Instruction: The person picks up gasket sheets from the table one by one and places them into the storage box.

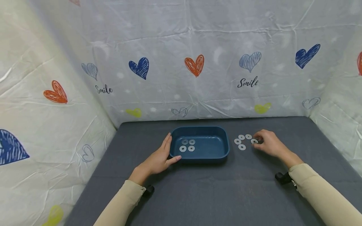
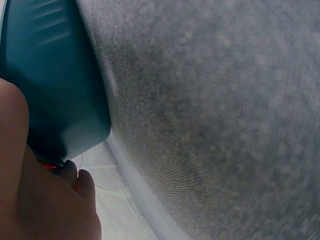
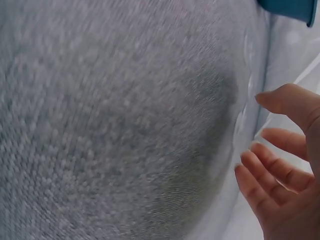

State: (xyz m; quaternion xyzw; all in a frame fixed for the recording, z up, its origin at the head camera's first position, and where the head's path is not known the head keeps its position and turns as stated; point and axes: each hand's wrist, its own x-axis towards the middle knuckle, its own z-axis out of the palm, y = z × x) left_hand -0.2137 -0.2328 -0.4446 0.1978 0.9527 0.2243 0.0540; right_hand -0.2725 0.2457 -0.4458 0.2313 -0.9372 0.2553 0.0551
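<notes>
A dark blue tray (image 1: 220,139) sits mid-table with several flat metal washers (image 1: 188,145) in its left half. My left hand (image 1: 166,153) rests against the tray's left wall, fingers straight and thumb along the front edge; the left wrist view shows the tray (image 2: 50,75) against that hand (image 2: 35,200). Several more washers (image 1: 242,141) lie loose on the grey cloth right of the tray. My right hand (image 1: 267,142) is lowered over the rightmost washer (image 1: 254,141), fingertips at it. In the right wrist view the right hand (image 3: 282,165) has loosely curved fingers with nothing between them.
The table (image 1: 198,194) is covered in dark grey cloth. White sheeting printed with hearts (image 1: 195,64) walls in the back and both sides. Black wrist mounts (image 1: 282,178) sit by each sleeve. A corner of the tray (image 3: 292,7) shows in the right wrist view.
</notes>
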